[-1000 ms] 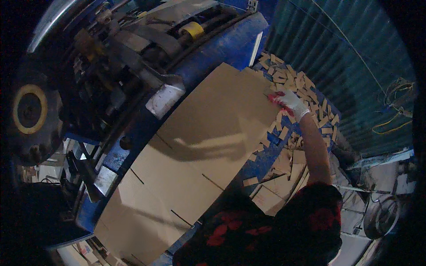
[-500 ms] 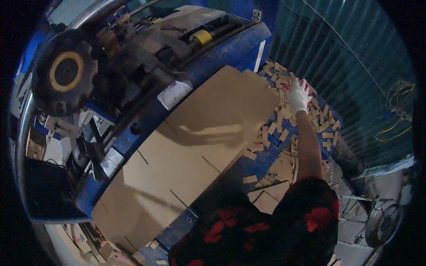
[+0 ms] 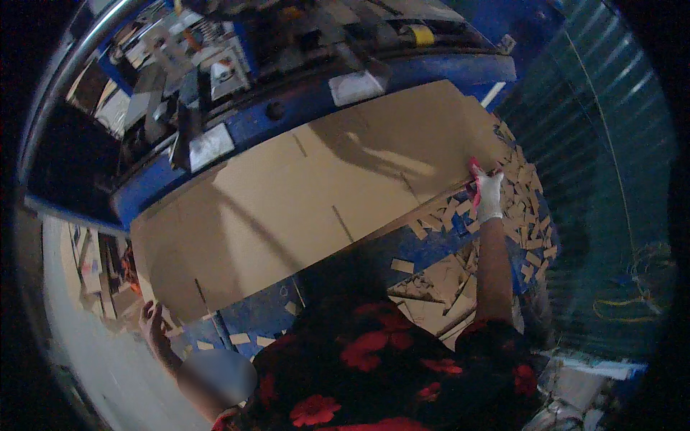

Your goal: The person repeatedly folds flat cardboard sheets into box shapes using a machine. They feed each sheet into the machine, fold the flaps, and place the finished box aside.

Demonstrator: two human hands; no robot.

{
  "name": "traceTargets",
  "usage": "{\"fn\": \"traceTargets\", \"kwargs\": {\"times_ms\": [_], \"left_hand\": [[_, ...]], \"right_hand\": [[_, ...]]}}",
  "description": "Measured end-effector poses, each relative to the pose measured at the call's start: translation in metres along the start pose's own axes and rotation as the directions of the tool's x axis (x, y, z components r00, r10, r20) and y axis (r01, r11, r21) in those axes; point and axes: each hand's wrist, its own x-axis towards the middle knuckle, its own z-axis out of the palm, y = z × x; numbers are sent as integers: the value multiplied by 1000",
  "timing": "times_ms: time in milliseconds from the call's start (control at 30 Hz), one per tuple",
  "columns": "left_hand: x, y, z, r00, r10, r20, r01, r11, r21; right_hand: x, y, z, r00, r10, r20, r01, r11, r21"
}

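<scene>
A long brown cardboard sheet (image 3: pixel 273 208) with several short dark slits along both long edges lies slantwise before me. At its near left corner is my left hand (image 3: pixel 153 325), bare, its fingers bent around the edge. My right hand (image 3: pixel 489 192) wears a white glove with pinkish-red fingers. It is at the sheet's right end, thumb and fingers on the edge; the fingers' undersides are hidden. Small cardboard offcuts (image 3: pixel 528 208) lie in a heap beside and beyond the right hand.
A blue machine (image 3: pixel 424 75) with metal plates and rollers stands along the sheet's far side. Larger cardboard scraps (image 3: pixel 431 287) lie near my right arm, on a blue surface (image 3: pixel 374 276). A corrugated green wall (image 3: pixel 596 179) rises on the right. More cardboard pieces (image 3: pixel 93 276) sit at the left.
My right hand has come back from the offcut heap to the sheet's right end. More of my left hand shows at the left corner. The whole view has turned.
</scene>
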Motion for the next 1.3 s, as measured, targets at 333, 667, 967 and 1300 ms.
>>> {"fn": "traceTargets", "kwargs": {"times_ms": [333,667,967,1300], "left_hand": [[-27,4,-20,880,210,427,-112,964,-242],[-102,62,-12,811,464,356,-426,886,-183],[-120,32,111,432,829,356,-900,373,224],[-75,118,209,296,879,375,-955,272,117]], "right_hand": [[-68,14,-13,885,192,424,-363,855,371],[-194,-24,16,845,-255,470,344,932,-114],[-266,-23,98,-223,-15,975,945,-248,213],[-154,-32,147,-186,-308,933,893,-449,29]]}}
